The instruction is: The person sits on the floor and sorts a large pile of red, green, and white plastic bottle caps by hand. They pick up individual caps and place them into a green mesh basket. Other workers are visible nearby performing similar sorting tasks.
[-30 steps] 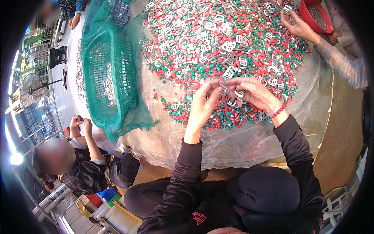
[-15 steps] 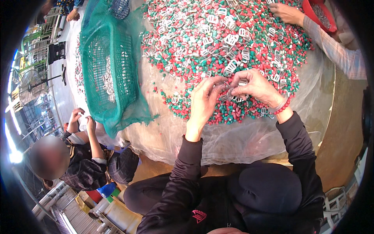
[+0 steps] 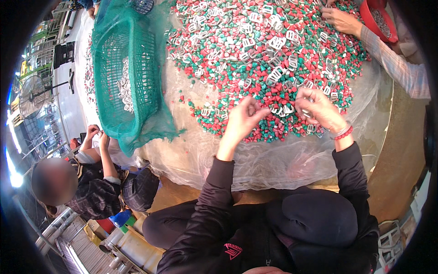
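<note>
A wide heap of red, green and white cone-shaped pellets mixed with silver metal buckles lies on a clear plastic sheet. Both my hands hover over the near edge of the heap. My left hand has its fingers pinched together, and whether anything is between them is hidden. My right hand, with a red bead bracelet on the wrist, is curled around a few metal buckles. A gap of pellets lies between the two hands. My sleeves are black.
A green mesh basket draped in green netting holds sorted buckles at the left. Another person's hand in a striped sleeve works the far right of the heap beside a red bowl. A seated person is at lower left, near a fan.
My hands were together over one spot in the heap and have now drawn apart, the left moving left and the right moving right. The other person's hand shifted slightly at the top right.
</note>
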A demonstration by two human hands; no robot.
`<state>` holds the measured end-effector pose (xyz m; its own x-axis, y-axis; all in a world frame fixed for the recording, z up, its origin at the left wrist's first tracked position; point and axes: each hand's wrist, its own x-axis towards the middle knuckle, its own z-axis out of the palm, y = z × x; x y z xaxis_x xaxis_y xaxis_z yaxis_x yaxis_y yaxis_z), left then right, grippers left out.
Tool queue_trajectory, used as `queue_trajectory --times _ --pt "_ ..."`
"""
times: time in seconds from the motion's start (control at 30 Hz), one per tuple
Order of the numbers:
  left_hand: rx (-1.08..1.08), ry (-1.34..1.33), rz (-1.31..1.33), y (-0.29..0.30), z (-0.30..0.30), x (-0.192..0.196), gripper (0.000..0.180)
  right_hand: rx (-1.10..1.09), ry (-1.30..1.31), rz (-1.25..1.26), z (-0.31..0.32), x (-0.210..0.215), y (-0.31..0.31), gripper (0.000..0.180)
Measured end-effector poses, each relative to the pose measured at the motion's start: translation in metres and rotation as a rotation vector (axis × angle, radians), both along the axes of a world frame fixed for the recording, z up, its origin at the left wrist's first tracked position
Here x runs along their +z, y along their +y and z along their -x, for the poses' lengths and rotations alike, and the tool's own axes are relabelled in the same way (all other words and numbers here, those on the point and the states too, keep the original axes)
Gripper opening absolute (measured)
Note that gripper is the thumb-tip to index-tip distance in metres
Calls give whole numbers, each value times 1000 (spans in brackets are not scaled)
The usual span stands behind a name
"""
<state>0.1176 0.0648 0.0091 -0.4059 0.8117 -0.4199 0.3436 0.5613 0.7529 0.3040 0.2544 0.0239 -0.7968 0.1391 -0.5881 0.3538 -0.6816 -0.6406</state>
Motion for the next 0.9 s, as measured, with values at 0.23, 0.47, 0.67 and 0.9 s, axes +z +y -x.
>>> queue_trajectory --times 0.23,0.47,0.67,0.9 --pt "92 12 -160 8 -1 -11 21 289 -74 -1426 -4 -47 -54 37" --pt "532 -1093 -701 -29 59 30 12 -99 24 -1454 10 -67 -41 9" --pt "485 -141 30 -55 36 7 22 -325 210 106 22 -34 -11 17" --pt "422 -3 -183 -33 17 -17 24 -235 248 153 33 -6 -4 23"
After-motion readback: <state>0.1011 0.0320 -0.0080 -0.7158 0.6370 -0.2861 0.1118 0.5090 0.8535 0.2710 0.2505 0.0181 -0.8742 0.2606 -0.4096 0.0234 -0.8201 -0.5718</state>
